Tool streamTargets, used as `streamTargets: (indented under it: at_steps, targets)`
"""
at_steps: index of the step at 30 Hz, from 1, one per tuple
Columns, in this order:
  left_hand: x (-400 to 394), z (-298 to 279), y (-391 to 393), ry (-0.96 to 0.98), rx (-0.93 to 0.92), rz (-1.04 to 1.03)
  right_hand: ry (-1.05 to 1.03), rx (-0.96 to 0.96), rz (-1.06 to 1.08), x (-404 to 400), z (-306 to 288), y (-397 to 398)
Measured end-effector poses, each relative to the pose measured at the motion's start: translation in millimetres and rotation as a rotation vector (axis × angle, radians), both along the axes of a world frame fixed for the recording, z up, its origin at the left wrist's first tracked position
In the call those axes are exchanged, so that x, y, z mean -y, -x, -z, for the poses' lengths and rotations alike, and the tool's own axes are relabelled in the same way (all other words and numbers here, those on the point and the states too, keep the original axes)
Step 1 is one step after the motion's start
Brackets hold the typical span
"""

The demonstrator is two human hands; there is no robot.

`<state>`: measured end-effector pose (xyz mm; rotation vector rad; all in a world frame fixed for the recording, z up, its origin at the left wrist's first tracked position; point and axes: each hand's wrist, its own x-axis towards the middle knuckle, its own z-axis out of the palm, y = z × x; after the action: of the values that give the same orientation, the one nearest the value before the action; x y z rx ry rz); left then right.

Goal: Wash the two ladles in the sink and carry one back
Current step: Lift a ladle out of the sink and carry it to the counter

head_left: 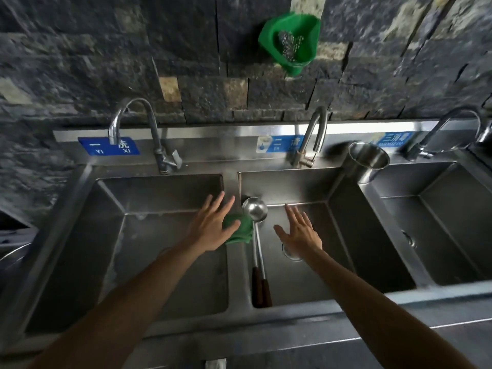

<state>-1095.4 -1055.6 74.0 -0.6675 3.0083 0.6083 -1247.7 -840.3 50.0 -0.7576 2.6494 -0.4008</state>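
Two steel ladles (255,209) with dark wooden handles (261,290) lie side by side along the left wall of the middle sink basin (346,251), bowls toward the back. Only one bowl shows plainly. A green cloth (241,231) is draped over the divider beside the ladle shafts. My left hand (213,227) hovers with fingers spread above the left basin (149,235), its thumb at the cloth's edge. My right hand (300,233) is spread open above the middle basin, holding nothing.
Three steel basins sit in a row, each with a gooseneck tap (133,129) behind it. A steel cup (368,159) stands on the rim between the middle and right basins. A green holder with steel scourers (291,41) hangs on the stone wall.
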Motion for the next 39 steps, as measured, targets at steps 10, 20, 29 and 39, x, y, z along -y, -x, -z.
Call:
streamTargets:
  at_steps: [10, 20, 29, 39]
  targets:
    - [-21, 86, 40, -0.082, 0.027, 0.161, -0.026, 0.645, 0.336, 30, 136, -23]
    - [-29, 150, 77, 0.061, -0.007, 0.303, 0.038, 0.876, 0.535, 60, 211, -23]
    - [-25, 141, 81, 0.011, 0.017, 0.292, 0.189, 0.956, 0.65, 72, 189, -26]
    - [-44, 92, 95, -0.309, 0.165, 0.174, 0.082, 0.829, 0.619, 19, 106, -24]
